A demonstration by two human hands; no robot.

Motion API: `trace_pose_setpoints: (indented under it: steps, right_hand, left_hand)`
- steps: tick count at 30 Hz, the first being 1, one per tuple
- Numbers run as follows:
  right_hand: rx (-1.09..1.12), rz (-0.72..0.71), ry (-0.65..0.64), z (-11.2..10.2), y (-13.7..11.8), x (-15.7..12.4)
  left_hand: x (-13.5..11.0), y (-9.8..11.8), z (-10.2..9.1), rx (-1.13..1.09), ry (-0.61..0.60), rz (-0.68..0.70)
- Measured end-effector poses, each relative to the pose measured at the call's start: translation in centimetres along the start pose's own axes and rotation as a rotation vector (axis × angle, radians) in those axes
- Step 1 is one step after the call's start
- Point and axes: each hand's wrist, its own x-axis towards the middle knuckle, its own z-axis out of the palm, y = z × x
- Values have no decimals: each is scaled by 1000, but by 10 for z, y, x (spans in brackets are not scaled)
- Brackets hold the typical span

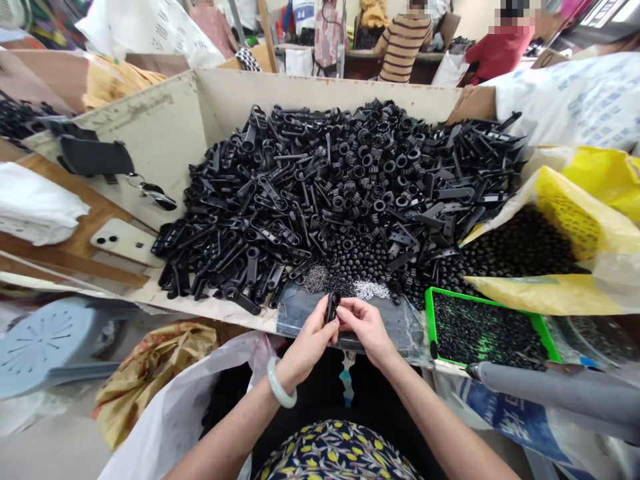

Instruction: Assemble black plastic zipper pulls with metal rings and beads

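Observation:
My left hand (307,343) and my right hand (365,325) meet at the near edge of the worktable, both pinched on one small black plastic part (331,308) held upright between the fingertips. A pale bangle (279,385) circles my left wrist. Just beyond the hands lies a big heap of black plastic parts (340,193), long flat arms on the left, ring-shaped pieces in the middle. Two small piles of thin metal springs (370,289) lie right in front of the hands.
A green tray (487,328) of small black beads stands to the right, a yellow bag (550,233) of beads behind it. A phone (125,241) lies on the wooden ledge at left. A white bag (190,400) hangs below. Other people sit at the back.

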Motion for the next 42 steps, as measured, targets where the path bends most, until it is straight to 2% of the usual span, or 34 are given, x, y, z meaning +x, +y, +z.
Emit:
trace_pose_setpoints:
  steps: [2, 4, 9, 12, 16, 19, 24, 26, 28, 30, 31, 34, 35, 38, 42]
  right_hand:
    - [26, 18, -24, 0, -3, 2]
    - [27, 11, -27, 1, -4, 1]
    - [-71, -62, 27, 12, 2, -14]
    - [-120, -130, 26, 21, 7, -24]
    - [-217, -250, 70, 25, 2, -25]
    - [-188, -199, 16, 21, -9, -19]
    - [-77, -79, -79, 14, -26, -7]
    - [-84, -84, -99, 10, -32, -4]
    - [-209, -198, -33, 3, -36, -2]
    - [-443, -415, 80, -5, -36, -2]
    - [-575, -529, 98, -10, -35, -3]
    - [-874, -761, -14, -20, -26, -8]
    - [-920, -797, -24, -22, -24, -10]
    - [-972, -867, 85, -22, -21, -18]
    - [-971, -887, 63, -16, -21, -26]
  left_hand:
    - [-1, 6, 2, 11, -77, -70]
    - [-1, 11, 3, 7, -68, -35]
    - [10, 8, 5, -221, 224, 145]
    - [17, -1, 14, -314, 295, 166]
    - [19, -11, 32, -290, 218, 175]
    - [18, -12, 39, -350, 150, 163]
    - [19, 2, 31, -326, 68, 138]
    - [21, 11, 23, -431, 48, 113]
    - [27, 20, 16, -628, 57, 97]
    - [34, 25, 11, -802, 82, 57]
    - [38, 26, 10, -847, 93, 26]
    - [50, 22, 13, -853, 152, -73]
    - [52, 20, 15, -843, 173, -98]
    - [55, 15, 21, -843, 193, -126]
    - [52, 17, 25, -867, 124, -96]
